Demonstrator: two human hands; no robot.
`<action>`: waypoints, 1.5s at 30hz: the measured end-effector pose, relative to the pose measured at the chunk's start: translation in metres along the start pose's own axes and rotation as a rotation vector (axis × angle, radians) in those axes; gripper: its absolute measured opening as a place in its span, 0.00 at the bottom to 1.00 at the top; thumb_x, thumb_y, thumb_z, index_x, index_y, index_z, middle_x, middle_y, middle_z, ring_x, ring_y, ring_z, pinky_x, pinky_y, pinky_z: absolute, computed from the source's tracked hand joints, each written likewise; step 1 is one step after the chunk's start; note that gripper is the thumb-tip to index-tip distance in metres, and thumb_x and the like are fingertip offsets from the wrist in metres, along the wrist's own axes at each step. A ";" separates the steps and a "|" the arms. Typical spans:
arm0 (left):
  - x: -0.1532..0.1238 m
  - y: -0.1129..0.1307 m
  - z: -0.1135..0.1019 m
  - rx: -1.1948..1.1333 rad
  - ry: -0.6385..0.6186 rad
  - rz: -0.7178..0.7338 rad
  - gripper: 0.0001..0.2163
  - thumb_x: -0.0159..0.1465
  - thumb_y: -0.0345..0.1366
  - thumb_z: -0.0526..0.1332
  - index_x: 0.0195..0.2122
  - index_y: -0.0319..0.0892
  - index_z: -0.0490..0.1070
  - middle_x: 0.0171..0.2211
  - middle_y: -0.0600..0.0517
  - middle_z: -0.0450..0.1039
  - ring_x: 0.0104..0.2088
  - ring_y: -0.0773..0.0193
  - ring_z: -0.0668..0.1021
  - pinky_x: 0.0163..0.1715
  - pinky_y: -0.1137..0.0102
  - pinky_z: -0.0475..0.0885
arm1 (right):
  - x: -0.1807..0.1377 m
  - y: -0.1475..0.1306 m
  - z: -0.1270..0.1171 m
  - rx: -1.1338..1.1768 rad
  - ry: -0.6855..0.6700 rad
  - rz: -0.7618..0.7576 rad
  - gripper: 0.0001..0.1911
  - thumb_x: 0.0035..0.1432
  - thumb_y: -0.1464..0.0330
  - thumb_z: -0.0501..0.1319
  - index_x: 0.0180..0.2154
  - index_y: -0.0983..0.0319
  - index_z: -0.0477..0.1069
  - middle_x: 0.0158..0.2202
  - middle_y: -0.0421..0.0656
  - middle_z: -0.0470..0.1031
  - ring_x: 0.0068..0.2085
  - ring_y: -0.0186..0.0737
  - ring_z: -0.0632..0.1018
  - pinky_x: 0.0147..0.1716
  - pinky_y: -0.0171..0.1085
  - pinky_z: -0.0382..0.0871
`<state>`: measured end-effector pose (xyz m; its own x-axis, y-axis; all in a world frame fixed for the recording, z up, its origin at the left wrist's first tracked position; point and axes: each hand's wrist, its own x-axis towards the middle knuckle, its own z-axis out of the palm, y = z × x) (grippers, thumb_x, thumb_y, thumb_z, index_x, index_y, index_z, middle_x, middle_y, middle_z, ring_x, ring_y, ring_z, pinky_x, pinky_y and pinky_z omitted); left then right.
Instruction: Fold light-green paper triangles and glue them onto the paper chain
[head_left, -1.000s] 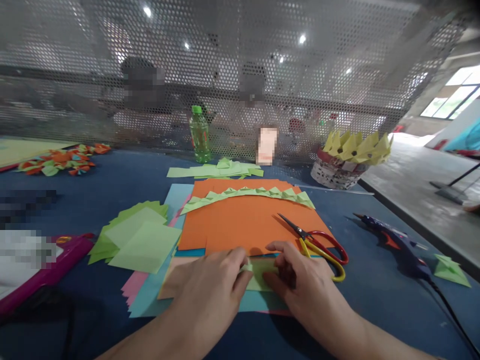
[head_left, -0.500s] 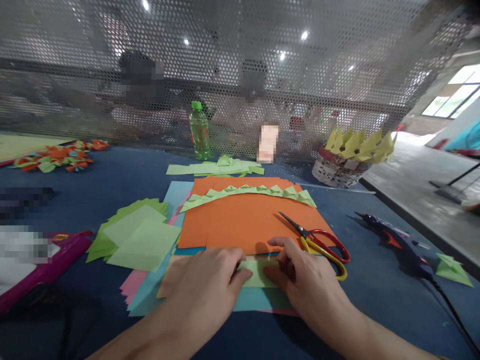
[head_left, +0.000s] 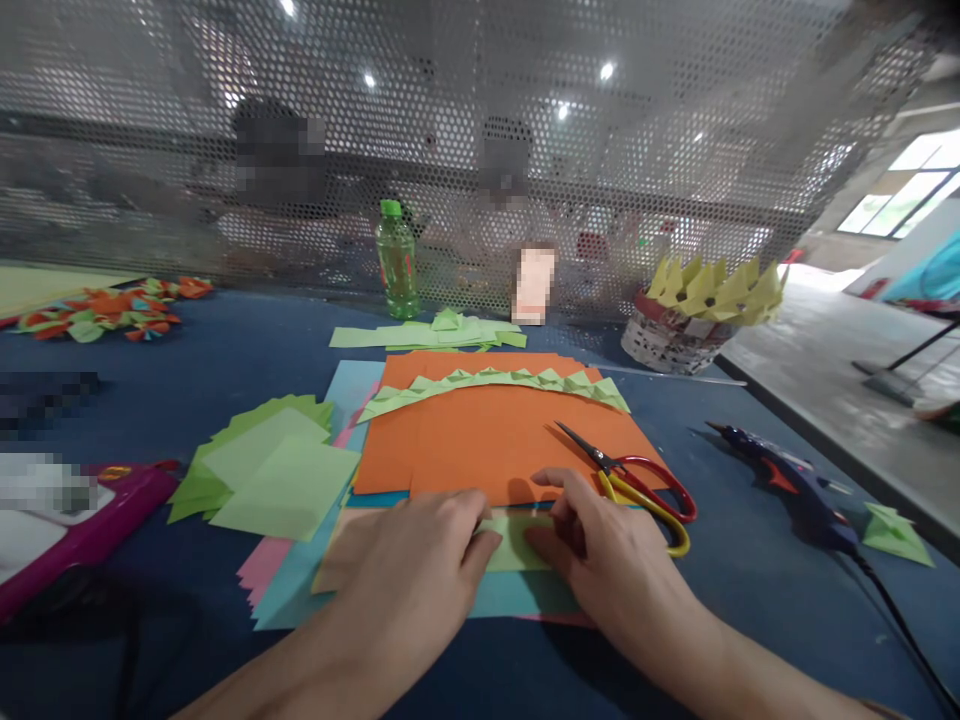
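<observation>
Left grip [head_left: 435,555], closure unclear; right grip [head_left: 611,545], loosely spread; pale green paper [head_left: 516,548] between.

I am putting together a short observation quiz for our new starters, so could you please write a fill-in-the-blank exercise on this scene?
1. The piece of paper between the left hand and the right hand is light ____.
2. The scissors have one yellow handle and one ____ handle.
3. The folded strip lies mostly on ____ paper.
4. In the picture, the glue gun lies to the ____ of the scissors.

Missing words: green; red; orange; right.
</observation>
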<state>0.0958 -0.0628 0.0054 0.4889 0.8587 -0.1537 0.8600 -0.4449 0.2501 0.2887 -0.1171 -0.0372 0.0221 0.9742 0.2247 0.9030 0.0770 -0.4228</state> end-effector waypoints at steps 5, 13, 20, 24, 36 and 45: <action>0.001 0.002 0.001 0.006 0.010 0.023 0.10 0.69 0.40 0.54 0.31 0.47 0.67 0.27 0.53 0.76 0.30 0.52 0.80 0.24 0.66 0.49 | 0.000 -0.001 0.001 -0.011 0.010 -0.011 0.19 0.59 0.71 0.64 0.51 0.55 0.67 0.25 0.33 0.76 0.25 0.39 0.79 0.24 0.33 0.56; -0.003 0.002 -0.001 0.004 0.012 0.005 0.07 0.69 0.37 0.55 0.33 0.46 0.68 0.27 0.54 0.76 0.30 0.53 0.81 0.24 0.67 0.50 | 0.000 -0.001 0.001 -0.034 -0.015 0.005 0.19 0.59 0.71 0.63 0.52 0.54 0.66 0.26 0.33 0.76 0.26 0.39 0.79 0.26 0.33 0.55; -0.003 0.001 0.006 0.078 0.203 0.103 0.08 0.67 0.31 0.61 0.47 0.45 0.71 0.37 0.52 0.76 0.36 0.55 0.81 0.30 0.67 0.65 | -0.001 -0.002 -0.002 -0.035 -0.010 -0.033 0.20 0.59 0.72 0.63 0.53 0.55 0.65 0.26 0.34 0.75 0.25 0.39 0.79 0.25 0.33 0.55; -0.010 0.002 0.030 0.218 0.264 0.433 0.13 0.64 0.21 0.56 0.42 0.42 0.75 0.41 0.49 0.76 0.39 0.56 0.79 0.35 0.64 0.73 | -0.002 -0.001 -0.003 -0.016 -0.027 -0.048 0.20 0.61 0.71 0.62 0.54 0.56 0.64 0.26 0.33 0.74 0.24 0.38 0.77 0.25 0.33 0.56; -0.042 0.001 0.072 0.411 0.519 0.558 0.20 0.67 0.30 0.56 0.60 0.32 0.69 0.58 0.38 0.71 0.59 0.50 0.73 0.58 0.63 0.71 | -0.001 0.001 -0.002 0.032 -0.083 0.043 0.22 0.60 0.70 0.63 0.55 0.54 0.62 0.30 0.34 0.73 0.29 0.39 0.77 0.29 0.35 0.62; -0.042 0.002 0.067 0.413 0.517 0.571 0.21 0.66 0.30 0.55 0.60 0.33 0.69 0.56 0.39 0.73 0.58 0.51 0.73 0.57 0.62 0.71 | 0.002 0.000 -0.005 0.069 -0.107 0.095 0.21 0.59 0.69 0.65 0.53 0.55 0.65 0.29 0.34 0.71 0.30 0.39 0.76 0.29 0.35 0.62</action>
<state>0.0867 -0.1165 -0.0520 0.8196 0.4394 0.3677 0.5370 -0.8129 -0.2254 0.2908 -0.1158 -0.0322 0.0566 0.9946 0.0873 0.8675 -0.0057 -0.4975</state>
